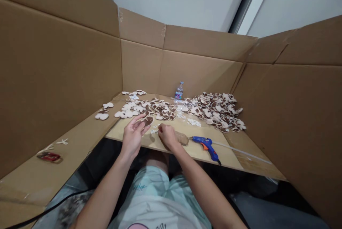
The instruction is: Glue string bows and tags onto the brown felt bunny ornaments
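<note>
My left hand (133, 133) grips a round brown felt-like piece (148, 120) with a pale edge between thumb and fingers, raised over the board. Close by on its right, my right hand (167, 135) has its fingers pinched low at the board; whatever they hold is hidden. Small white bits (153, 131) lie between the two hands. Just beyond the right hand sits a brown lump (182, 138), with the nozzle of a blue glue gun (203, 141) at its right end. The glue gun lies on its side, an orange trigger showing.
Brown and white ear-shaped cutouts (129, 108) spread behind my hands, and a larger heap (219, 111) stands at the right. A plastic bottle (179, 90) stands at the back. Red-handled snips (49, 156) lie far left. Cardboard walls (197, 58) enclose the work board (224, 152).
</note>
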`<control>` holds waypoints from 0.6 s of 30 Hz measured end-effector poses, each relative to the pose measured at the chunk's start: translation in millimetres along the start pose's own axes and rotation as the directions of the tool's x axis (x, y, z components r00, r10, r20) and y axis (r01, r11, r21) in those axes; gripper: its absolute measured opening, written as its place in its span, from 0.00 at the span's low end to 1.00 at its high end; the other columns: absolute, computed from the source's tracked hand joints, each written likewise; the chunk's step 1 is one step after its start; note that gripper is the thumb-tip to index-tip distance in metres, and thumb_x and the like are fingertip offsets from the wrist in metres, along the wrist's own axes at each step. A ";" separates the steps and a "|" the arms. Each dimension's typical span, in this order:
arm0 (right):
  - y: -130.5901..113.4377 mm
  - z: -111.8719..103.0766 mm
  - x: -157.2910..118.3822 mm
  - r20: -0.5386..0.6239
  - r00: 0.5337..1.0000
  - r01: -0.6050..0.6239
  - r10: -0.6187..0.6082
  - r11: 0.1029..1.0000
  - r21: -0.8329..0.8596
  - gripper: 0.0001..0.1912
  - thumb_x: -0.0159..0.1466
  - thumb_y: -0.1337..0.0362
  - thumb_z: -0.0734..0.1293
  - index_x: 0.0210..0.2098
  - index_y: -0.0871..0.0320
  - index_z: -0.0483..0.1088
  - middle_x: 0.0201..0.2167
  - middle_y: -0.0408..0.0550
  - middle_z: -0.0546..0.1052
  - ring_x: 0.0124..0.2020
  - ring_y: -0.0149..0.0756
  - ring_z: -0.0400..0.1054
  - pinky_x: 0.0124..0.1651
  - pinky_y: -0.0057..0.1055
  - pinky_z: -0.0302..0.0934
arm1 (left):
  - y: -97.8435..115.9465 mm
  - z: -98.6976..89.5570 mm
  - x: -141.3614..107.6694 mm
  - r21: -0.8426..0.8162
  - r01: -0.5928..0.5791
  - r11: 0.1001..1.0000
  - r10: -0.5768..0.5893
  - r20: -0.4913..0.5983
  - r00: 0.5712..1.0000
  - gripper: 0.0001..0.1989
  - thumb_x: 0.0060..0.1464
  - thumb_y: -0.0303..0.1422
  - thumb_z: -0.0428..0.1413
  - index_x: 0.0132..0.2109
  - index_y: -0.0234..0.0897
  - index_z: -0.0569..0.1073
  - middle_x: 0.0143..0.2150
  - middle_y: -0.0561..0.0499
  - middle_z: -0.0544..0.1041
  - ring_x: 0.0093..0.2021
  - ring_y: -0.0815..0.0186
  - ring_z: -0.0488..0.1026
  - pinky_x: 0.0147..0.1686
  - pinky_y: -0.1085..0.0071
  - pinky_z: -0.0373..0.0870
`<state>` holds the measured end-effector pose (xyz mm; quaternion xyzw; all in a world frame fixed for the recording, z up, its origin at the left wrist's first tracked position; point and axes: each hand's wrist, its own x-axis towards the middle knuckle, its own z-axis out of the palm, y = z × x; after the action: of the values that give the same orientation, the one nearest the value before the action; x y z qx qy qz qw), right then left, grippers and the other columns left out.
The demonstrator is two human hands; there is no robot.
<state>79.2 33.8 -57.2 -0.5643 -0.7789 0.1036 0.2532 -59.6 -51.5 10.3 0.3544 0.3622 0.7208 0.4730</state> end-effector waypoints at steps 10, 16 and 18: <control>7.7 -5.1 -0.2 -0.119 0.993 0.021 0.008 0.971 0.239 0.12 0.57 0.74 0.63 0.39 0.60 0.73 0.33 0.48 0.81 0.35 0.36 0.74 0.37 0.27 0.64 | -0.1 2.7 1.9 -0.079 0.038 0.996 -0.039 -0.011 0.999 0.09 0.47 0.28 0.61 0.39 0.33 0.78 0.39 0.47 0.80 0.43 0.63 0.77 0.52 0.62 0.71; 9.0 -8.5 -4.1 -0.108 0.994 0.050 -0.018 0.952 0.301 0.11 0.57 0.74 0.64 0.37 0.60 0.77 0.35 0.50 0.82 0.36 0.37 0.74 0.41 0.29 0.66 | -0.6 3.3 1.6 -0.106 0.039 0.994 -0.041 -0.012 0.999 0.08 0.46 0.31 0.63 0.36 0.33 0.79 0.39 0.48 0.80 0.41 0.64 0.77 0.46 0.66 0.74; 7.6 -8.9 -4.4 -0.099 0.995 0.060 -0.030 0.949 0.309 0.11 0.58 0.73 0.64 0.36 0.59 0.78 0.36 0.50 0.82 0.37 0.37 0.75 0.43 0.29 0.66 | -1.6 2.9 1.7 -0.090 0.040 0.995 -0.042 -0.017 0.999 0.10 0.45 0.33 0.65 0.36 0.33 0.79 0.38 0.48 0.80 0.40 0.64 0.77 0.44 0.67 0.74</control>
<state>91.1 31.2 -54.2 -0.5035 -0.7528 0.1931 0.3776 -56.9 -48.9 10.6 0.3184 0.3410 0.7300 0.4995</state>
